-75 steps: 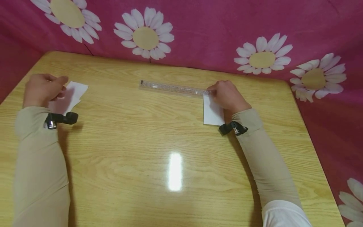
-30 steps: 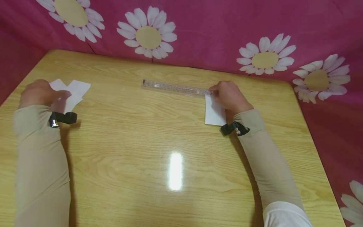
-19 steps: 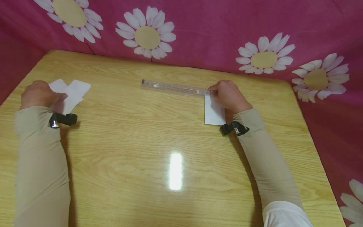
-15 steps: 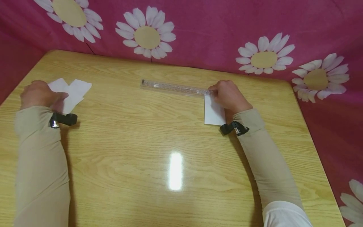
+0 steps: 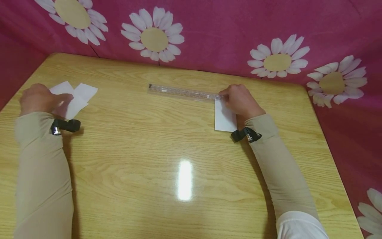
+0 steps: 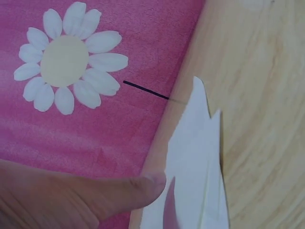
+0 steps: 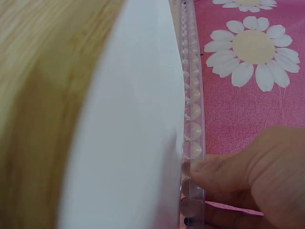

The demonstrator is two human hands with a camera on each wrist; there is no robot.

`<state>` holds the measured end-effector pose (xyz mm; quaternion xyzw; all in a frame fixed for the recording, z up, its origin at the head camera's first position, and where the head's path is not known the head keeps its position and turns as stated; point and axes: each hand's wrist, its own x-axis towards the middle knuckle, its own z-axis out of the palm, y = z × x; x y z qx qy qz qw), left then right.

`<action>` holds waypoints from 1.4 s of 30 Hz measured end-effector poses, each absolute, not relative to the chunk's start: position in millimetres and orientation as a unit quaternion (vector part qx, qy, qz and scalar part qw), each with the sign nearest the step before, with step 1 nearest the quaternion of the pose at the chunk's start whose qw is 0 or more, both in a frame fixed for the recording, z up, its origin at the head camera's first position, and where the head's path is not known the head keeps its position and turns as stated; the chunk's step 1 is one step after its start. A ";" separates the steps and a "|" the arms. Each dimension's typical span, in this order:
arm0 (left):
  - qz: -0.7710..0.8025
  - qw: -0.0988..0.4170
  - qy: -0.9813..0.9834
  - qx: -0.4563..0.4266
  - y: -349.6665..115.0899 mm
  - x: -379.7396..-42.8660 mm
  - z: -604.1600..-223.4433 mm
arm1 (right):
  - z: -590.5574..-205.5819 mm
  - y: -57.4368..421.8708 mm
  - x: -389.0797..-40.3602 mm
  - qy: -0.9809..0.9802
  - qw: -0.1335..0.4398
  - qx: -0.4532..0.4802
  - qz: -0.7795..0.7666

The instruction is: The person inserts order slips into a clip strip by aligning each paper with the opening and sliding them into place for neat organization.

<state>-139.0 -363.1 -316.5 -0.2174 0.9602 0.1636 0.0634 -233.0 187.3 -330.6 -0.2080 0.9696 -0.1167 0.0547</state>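
Note:
At the far left of the table, my left hand [image 5: 38, 99] has its thumb laid over a small fan of white paper slips [image 5: 80, 96]. In the left wrist view the thumb tip meets the edge of the papers [image 6: 195, 157]; the other fingers are hidden. Toward the right, my right hand [image 5: 241, 102] pinches the right end of a clear plastic ruler [image 5: 179, 91], thumb on top and fingers below. Round shapes run along this ruler [image 7: 193, 109] in the right wrist view. A white card [image 5: 224, 116] lies just below the ruler's right end, partly under the hand.
The wooden table [image 5: 143, 149] has its back edge against a magenta cloth [image 5: 209, 33] printed with white daisies. Black camera mounts [image 5: 67, 125] sit at both wrists, over beige sleeves [image 5: 44, 172]. A light reflection shows on the tabletop.
The left hand has come down from above the papers onto them, its curled fingers passing out of sight. The slips have fanned apart, one now showing at upper left. Right hand and ruler stay put.

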 end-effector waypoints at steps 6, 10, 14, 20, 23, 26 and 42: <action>0.138 0.099 0.958 -0.229 -362.8 -138.7 -316.5 | -331.1 187.1 -233.4 0.969 0.053 -0.210 -0.117; 0.147 0.112 0.955 -0.234 -358.6 -137.5 -314.9 | -331.3 187.3 -233.7 0.970 0.054 -0.208 -0.117; 0.157 0.112 0.953 -0.234 -356.8 -137.9 -314.4 | -331.2 187.6 -233.7 0.970 0.054 -0.205 -0.117; 0.159 0.100 0.956 -0.223 -358.4 -138.2 -315.0 | -331.3 187.4 -233.7 0.970 0.055 -0.205 -0.117; 0.164 0.104 0.954 -0.228 -359.0 -137.1 -315.6 | -331.4 187.5 -233.6 0.970 0.056 -0.206 -0.117; 0.173 0.111 0.948 -0.242 -358.6 -136.3 -315.9 | -331.3 187.6 -233.4 0.970 0.058 -0.206 -0.118; 0.182 0.105 0.949 -0.235 -359.2 -139.8 -316.8 | -330.4 186.7 -232.5 0.970 0.064 -0.201 -0.120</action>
